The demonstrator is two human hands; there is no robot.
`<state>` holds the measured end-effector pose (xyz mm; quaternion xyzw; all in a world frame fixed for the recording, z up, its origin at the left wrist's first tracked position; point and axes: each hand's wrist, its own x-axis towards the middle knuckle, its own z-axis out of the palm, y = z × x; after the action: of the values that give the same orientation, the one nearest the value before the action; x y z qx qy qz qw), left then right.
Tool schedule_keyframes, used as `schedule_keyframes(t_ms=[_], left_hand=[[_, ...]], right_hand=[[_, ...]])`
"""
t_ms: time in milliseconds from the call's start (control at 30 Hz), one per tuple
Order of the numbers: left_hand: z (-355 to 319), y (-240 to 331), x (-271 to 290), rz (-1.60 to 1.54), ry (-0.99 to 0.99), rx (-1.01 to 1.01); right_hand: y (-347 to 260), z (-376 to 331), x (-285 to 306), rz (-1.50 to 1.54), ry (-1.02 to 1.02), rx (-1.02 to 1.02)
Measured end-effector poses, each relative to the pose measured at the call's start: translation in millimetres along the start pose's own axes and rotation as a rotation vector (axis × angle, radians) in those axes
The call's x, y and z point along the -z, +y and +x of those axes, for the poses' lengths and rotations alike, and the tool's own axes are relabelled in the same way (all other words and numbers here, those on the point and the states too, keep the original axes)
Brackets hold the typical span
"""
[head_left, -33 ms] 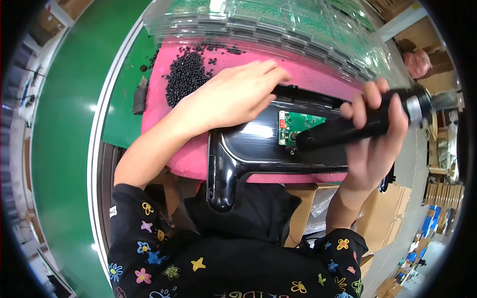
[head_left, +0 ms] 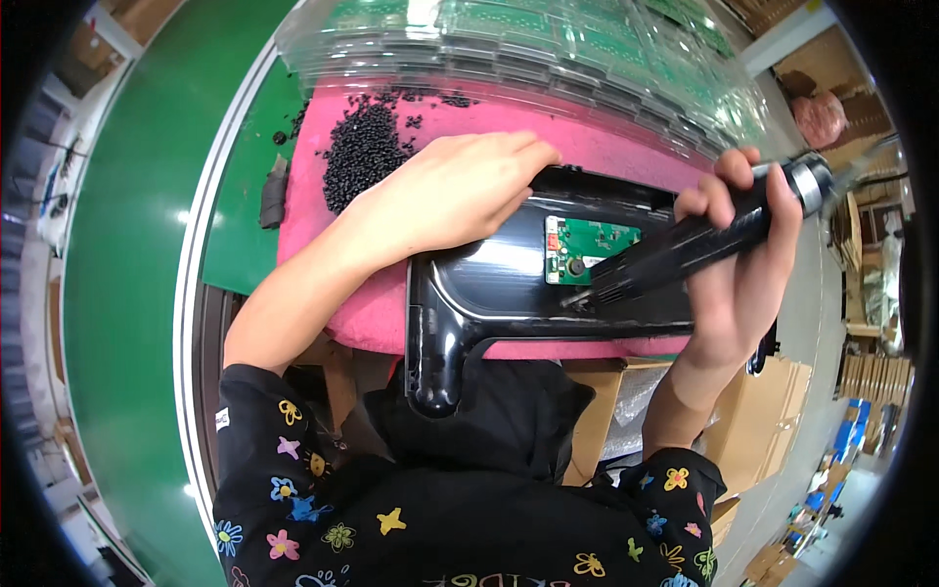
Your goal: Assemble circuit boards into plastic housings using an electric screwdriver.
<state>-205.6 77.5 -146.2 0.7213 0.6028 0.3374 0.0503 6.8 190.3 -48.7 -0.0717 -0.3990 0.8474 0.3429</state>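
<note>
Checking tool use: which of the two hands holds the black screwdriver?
The right hand, wrapped round the black electric screwdriver; the left hand lies flat on the glossy black plastic housing.

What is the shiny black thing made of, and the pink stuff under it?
The black housing looks like glossy moulded plastic: light glints off its smooth curves. The pink mat under it seems to be soft foam, matte with no shine, though cloth can't be ruled out. The small green circuit board looks like the usual rigid board material.
</note>
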Motion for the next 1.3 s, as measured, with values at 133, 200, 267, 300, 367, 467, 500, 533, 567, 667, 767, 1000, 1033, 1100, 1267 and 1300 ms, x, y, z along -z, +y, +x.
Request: schedule_keyframes(t_ms=[133,200,267,300,367,467,500,533,567,667,767,1000,1033,1100,1267,1300], left_hand=[[5,7,5,0.084,-0.109,0.072],[7,10,7,0.084,-0.109,0.051],[9,14,11,0.097,-0.241,0.109],[10,16,10,0.038,-0.161,0.051],[12,24,18,0.071,-0.192,0.094],[14,32,26,-0.021,-0.219,0.189],[9,32,24,-0.044,-0.118,0.172],[8,39,25,-0.081,-0.021,0.138],[7,47,24,-0.045,0.034,0.153],[-65,54,70,0.225,0.196,0.209],[-151,32,94,0.307,0.471,0.341],[-190,12,117,0.117,1.440,0.473],[-194,16,120,0.000,1.534,0.507],[-202,25,129,-0.243,1.709,0.561],[-333,-27,196,-0.199,1.042,0.937],[-316,-30,187,-0.967,1.453,0.727]], right_hand=[[-34,1,30,0.215,0.456,0.094],[-43,-16,41,0.106,0.372,0.122],[-38,-33,44,0.109,0.413,0.207],[-44,-49,46,0.081,0.406,0.187],[-43,-69,38,-0.134,0.402,0.349],[-62,-105,48,-0.397,0.486,0.677],[-70,-118,56,-0.548,0.500,0.837],[-84,-134,64,-0.589,0.563,0.882],[-93,-144,85,-0.675,0.614,1.062],[-113,-152,140,-0.807,0.802,1.378],[-126,-192,231,-1.255,1.360,1.111],[-28,-308,465,-1.135,2.126,0.030],[-4,-312,473,-1.035,2.114,-0.107],[39,-310,474,-1.022,2.140,-0.407],[103,-349,521,-0.835,2.318,-0.477],[110,-371,536,-0.706,2.299,-0.329]])
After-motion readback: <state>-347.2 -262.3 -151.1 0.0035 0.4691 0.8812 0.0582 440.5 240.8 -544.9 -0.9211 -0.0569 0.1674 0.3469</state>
